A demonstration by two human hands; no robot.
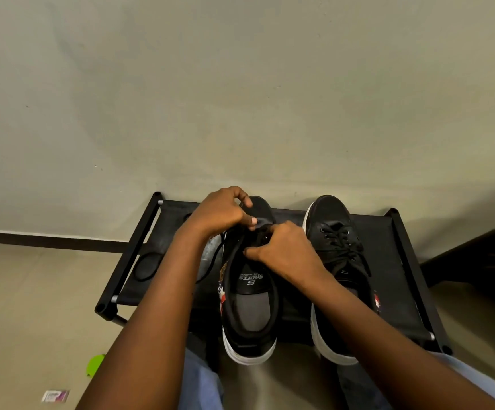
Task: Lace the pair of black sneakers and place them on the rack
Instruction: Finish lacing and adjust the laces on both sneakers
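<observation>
On the rack (400,250), the unlaced sneaker (250,306) is pinched at its tongue by the left hand (219,214); the lace (210,261) is gripped at the eyelets by the right hand (284,253). The laced sneaker (333,232) lies beside, toes toward the far edge.

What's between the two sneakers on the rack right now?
Head view: only bare black rack fabric between the left sneaker and the laced right sneaker; the right hand overhangs it.

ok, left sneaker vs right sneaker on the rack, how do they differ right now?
The left sneaker is being worked on by both hands, left hand and right hand; the right sneaker sits untouched. The right sneaker's lace is threaded and tied; the left sneaker's lace trails loose. Both are black with white soles, on the rack.
</observation>
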